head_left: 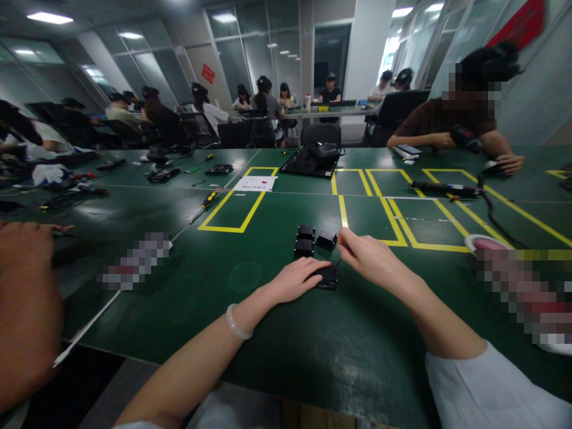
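A small black rectangular block (328, 279) lies on the green table in front of me. My left hand (295, 279) rests on it, its fingers along the far side and its thumb at the near side, holding it against the tabletop. Just right of the block, my right hand (364, 253) is closed in a pinch. From its fingertips a thin dark rod (338, 262) slants down to the block's right end; its kind is too small to make out. Beyond my hands sit several similar black blocks (305, 241), with one (327, 238) set apart beside the right fingers.
Yellow tape rectangles (221, 229) mark the green table (268, 357). A yellow-black screwdriver (209, 199), a paper sheet (255, 183) and a black panel (308, 170) lie farther off. Another person's arm (27, 310) is at left; a co-worker (465, 113) sits across at right.
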A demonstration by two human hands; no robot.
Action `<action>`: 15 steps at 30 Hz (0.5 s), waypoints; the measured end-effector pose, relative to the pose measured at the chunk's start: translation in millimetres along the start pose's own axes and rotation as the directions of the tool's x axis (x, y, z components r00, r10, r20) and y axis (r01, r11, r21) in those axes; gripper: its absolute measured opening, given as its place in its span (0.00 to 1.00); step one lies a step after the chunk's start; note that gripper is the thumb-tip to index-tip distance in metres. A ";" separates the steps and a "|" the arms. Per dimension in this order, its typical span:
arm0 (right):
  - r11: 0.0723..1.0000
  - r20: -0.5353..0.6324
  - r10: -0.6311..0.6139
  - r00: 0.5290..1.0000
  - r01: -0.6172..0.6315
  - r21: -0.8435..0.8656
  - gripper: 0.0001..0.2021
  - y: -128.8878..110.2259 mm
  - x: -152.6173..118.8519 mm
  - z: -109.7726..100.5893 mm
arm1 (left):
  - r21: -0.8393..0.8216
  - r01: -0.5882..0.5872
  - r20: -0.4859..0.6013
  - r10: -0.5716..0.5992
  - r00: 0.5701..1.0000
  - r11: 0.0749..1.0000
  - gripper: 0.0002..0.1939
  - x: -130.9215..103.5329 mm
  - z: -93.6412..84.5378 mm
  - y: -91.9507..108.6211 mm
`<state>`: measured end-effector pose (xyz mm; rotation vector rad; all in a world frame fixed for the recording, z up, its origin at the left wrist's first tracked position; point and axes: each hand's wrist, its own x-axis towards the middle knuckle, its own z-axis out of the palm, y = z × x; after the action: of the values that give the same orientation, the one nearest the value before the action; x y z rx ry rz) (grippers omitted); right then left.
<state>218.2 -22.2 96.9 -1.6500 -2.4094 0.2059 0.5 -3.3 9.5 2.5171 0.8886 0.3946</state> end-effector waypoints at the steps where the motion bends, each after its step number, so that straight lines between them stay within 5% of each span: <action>1: 1.000 -0.002 0.007 1.000 -0.007 -0.026 0.09 -0.7 0.7 0.9 | 0.000 -0.001 0.001 0.001 1.000 1.000 0.21 -0.1 0.1 -0.2; 15: 0.998 -0.011 0.046 0.999 -0.047 -0.052 0.08 -5.4 2.3 2.5 | 0.002 0.002 0.004 -0.002 1.000 1.000 0.21 -0.6 -0.3 -1.3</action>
<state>211.8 -22.0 96.0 -1.7264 -2.3899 0.1432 -0.7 -2.8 9.1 2.5175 0.8902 0.3877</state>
